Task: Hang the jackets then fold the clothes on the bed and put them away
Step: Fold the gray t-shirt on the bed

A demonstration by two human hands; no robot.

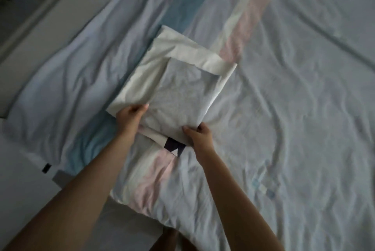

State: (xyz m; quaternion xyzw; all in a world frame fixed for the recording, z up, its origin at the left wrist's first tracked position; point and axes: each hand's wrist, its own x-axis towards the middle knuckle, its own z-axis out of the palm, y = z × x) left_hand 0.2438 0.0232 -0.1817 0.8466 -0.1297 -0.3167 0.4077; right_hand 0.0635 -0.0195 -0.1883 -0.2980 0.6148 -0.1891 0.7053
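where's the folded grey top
Head view, centre-left of the bed: the grey top lies on the white garment, near edge gripped by left hand and right hand.

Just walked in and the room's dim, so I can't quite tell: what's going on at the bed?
A person is gripping a stack of folded clothes with both hands over the striped bedsheet. The left hand holds its near left edge, the right hand its near corner. A grey folded garment lies on top of a larger white one, with a dark piece peeking out underneath. Whether the stack is lifted is unclear.
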